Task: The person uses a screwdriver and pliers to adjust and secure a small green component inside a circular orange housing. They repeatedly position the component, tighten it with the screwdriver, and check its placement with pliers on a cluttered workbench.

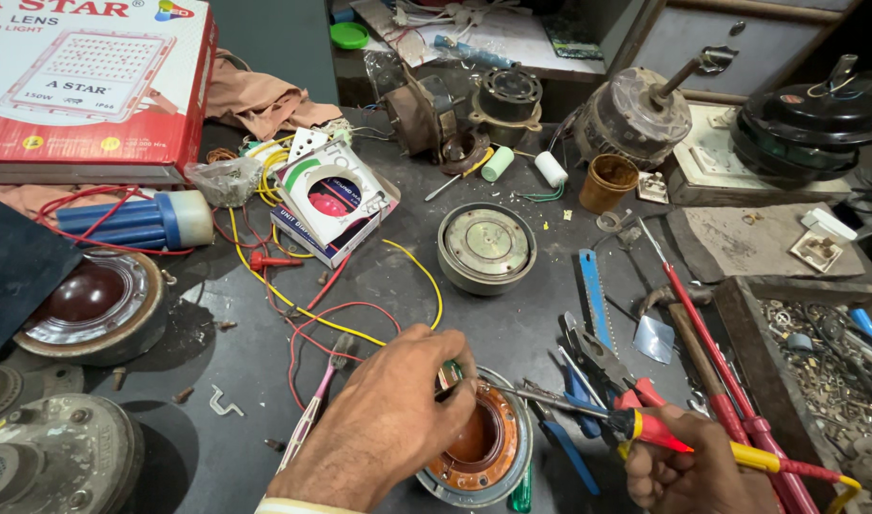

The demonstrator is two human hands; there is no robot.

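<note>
Dark workbench [255,371] under round metal housing [485,246], blue saw blade [595,297], red-handled tools [731,381].

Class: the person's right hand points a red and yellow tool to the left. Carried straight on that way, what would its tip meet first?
Probably the copper winding of the stator under the left hand; the soldering iron in the right hand already ends near it, though depth is unclear.

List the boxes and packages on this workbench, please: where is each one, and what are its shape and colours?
Large flat carton: far left corner, red and white, with a picture of a square lamp panel.
Small open box: centre-left among the red and yellow wires, white with green and blue, with a round window showing a reel inside.
Clear plastic bag: left of the small box, crumpled.
</note>
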